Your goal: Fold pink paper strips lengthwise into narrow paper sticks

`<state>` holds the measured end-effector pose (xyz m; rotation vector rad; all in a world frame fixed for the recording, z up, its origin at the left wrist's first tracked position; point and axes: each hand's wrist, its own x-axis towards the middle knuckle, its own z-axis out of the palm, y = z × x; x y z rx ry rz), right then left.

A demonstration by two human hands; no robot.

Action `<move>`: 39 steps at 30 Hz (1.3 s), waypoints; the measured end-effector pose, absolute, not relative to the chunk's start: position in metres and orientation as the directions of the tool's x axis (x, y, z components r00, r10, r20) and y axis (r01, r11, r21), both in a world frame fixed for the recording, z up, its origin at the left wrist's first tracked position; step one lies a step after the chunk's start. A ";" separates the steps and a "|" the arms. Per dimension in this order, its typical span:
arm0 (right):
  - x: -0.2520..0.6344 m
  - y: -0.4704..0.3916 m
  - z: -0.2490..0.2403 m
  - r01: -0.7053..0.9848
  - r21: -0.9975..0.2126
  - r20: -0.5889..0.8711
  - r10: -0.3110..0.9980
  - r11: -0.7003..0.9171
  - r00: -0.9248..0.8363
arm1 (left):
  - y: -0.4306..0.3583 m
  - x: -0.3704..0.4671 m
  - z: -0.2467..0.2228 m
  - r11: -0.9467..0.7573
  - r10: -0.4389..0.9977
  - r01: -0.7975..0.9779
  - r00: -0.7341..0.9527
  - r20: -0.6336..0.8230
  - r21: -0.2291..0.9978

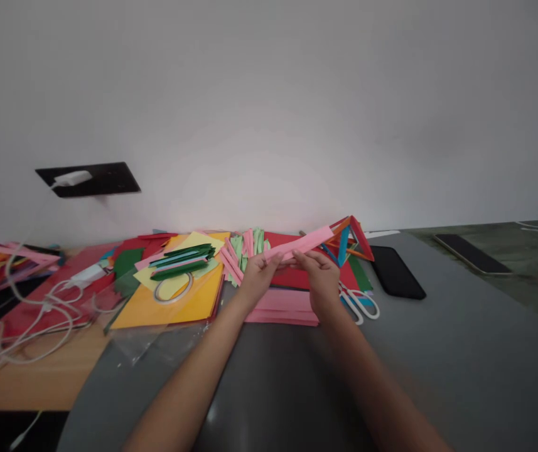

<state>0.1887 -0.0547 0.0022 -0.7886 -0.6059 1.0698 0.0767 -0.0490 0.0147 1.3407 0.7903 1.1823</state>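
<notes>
A pink paper strip (313, 240) is stretched between my two hands, slanting up to the right. My left hand (260, 274) pinches its lower left part. Thumb and fingers of my right hand (318, 271) are closed on it near the middle. Below the hands lie pink paper sheets (280, 307), with red paper (292, 278) behind them. Just right of my right hand are white-handled scissors (361, 304), their blades partly hidden. Behind the strip's right end stands a frame of folded red, orange and blue paper strips (354, 235).
Left of my hands, folded green strips (184, 258) and a tape roll (174, 290) rest on yellow-orange paper (144, 312). Pink and light green strips (245, 248) lie by the wall. A black phone (397, 273) is at right; white cables (45, 307) tangle at left.
</notes>
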 end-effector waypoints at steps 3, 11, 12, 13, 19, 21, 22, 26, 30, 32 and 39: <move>0.189 -0.054 0.001 -0.521 -0.809 0.056 0.919 0.271 0.390 | -0.049 0.077 0.014 -0.160 0.938 -0.172 0.279 0.204 0.972; 0.188 -0.056 0.000 -0.462 -0.849 0.070 0.921 0.256 0.383 | -0.047 0.077 0.007 -0.129 0.953 -0.153 0.253 0.165 0.980; 0.188 -0.056 0.000 -0.452 -0.856 0.064 0.919 0.251 0.389 | -0.047 0.077 0.007 -0.117 0.955 -0.157 0.254 0.154 0.981; 0.188 -0.056 -0.001 -0.447 -0.861 0.054 0.917 0.243 0.395 | -0.046 0.077 0.006 -0.102 0.956 -0.162 0.255 0.142 0.981; 0.192 -0.052 -0.005 -0.497 -0.848 -0.014 0.929 0.186 0.371 | -0.044 0.076 0.007 -0.026 0.961 -0.194 0.266 0.078 0.981; 0.200 -0.048 -0.006 -0.507 -0.845 -0.037 0.928 0.169 0.370 | -0.043 0.074 0.007 -0.012 0.972 -0.174 0.228 0.052 0.985; 0.204 -0.046 -0.006 -0.502 -0.849 -0.045 0.924 0.165 0.380 | -0.042 0.074 0.007 -0.012 0.977 -0.162 0.207 0.046 0.987; 0.211 -0.043 -0.007 -0.500 -0.853 -0.058 0.923 0.152 0.380 | -0.044 0.073 0.008 -0.046 0.983 -0.138 0.169 0.070 0.989; 0.202 -0.046 -0.008 -0.489 -0.861 -0.028 0.946 0.141 0.322 | -0.048 0.074 0.010 -0.087 0.985 -0.165 0.137 0.110 0.983; 0.199 -0.047 -0.007 -0.485 -0.862 -0.009 0.953 0.146 0.304 | -0.048 0.074 0.010 -0.092 0.983 -0.177 0.138 0.118 0.980; 0.207 -0.043 -0.006 -0.430 -0.885 -0.002 0.925 0.176 0.381 | -0.046 0.072 0.009 -0.078 0.979 -0.125 0.178 0.100 0.989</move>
